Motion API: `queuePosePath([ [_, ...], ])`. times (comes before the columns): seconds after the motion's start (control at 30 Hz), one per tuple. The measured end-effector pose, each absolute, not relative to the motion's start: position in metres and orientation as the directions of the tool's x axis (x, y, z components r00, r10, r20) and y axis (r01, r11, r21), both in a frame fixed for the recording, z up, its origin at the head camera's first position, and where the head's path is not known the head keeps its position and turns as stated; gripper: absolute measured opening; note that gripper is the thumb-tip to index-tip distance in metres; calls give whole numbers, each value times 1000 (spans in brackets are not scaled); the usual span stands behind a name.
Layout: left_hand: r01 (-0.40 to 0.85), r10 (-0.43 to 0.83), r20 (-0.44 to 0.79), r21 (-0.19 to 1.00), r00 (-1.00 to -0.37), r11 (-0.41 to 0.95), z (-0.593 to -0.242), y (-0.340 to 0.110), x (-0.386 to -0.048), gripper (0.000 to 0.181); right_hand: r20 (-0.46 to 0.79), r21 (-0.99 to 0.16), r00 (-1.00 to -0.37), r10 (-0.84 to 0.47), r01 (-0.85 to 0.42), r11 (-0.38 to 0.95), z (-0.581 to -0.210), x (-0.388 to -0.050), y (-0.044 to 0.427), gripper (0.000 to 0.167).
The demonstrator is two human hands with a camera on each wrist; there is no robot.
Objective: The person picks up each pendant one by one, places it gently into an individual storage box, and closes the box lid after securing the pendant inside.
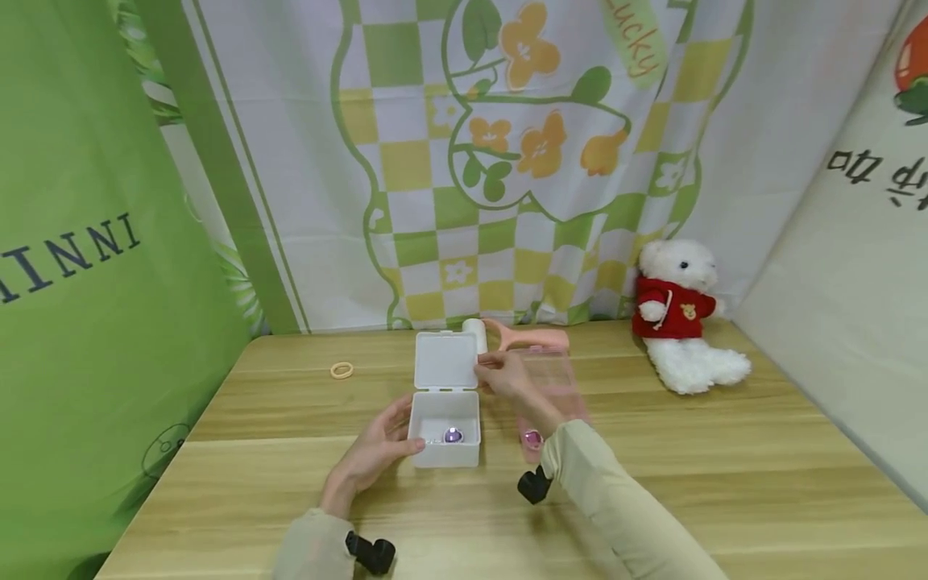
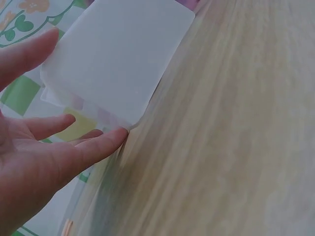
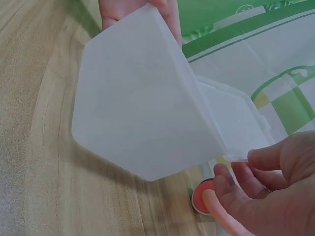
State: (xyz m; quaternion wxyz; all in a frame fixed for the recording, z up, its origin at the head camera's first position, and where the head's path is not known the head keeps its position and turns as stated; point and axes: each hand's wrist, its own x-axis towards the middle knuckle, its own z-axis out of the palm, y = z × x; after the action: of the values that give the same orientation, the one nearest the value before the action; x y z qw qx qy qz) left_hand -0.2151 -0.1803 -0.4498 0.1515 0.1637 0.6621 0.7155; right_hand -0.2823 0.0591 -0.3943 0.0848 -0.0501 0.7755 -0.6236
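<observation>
A small white plastic box (image 1: 445,456) stands on the wooden table with its lid (image 1: 445,361) swung back on the hinge. Inside lies a shiny purple gem piece (image 1: 453,436) with something small and clear beside it. My left hand (image 1: 380,439) holds the box at its left side, thumb over the front left corner; the left wrist view shows fingertips (image 2: 120,133) against its lower edge. My right hand (image 1: 503,374) pinches the lid's right edge between thumb and fingers, as the right wrist view shows at the lid (image 3: 234,118).
Under my right forearm lies a pink see-through case (image 1: 547,370), a pink gem piece (image 1: 532,439) at its near end. Behind is a lint roller (image 1: 532,337) with a peach handle. A pale orange ring (image 1: 341,370) lies left; a white teddy bear (image 1: 677,310) sits right.
</observation>
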Motion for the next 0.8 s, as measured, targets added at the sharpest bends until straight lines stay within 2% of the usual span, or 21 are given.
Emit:
queuePosePath([
  [0.23, 18, 407, 39, 998, -913, -55, -448, -178, -213, 82, -65, -971, -978, -198, 16, 237, -393, -282, 59, 30],
  [0.43, 17, 389, 33, 999, -920, -45, -446, -177, -212, 80, 41, -961, -983, -176, -87, 261, -393, -279, 59, 23],
  [0.6, 23, 386, 35, 999, -922, -36, -447, -177, -212, 80, 117, -946, -979, -169, -161, 283, -394, -267, 62, 28],
  [0.8, 35, 364, 34, 999, -931, -4, -450, -177, -211, 83, 110, -945, -955, -276, -186, 268, -395, -245, 71, 31],
])
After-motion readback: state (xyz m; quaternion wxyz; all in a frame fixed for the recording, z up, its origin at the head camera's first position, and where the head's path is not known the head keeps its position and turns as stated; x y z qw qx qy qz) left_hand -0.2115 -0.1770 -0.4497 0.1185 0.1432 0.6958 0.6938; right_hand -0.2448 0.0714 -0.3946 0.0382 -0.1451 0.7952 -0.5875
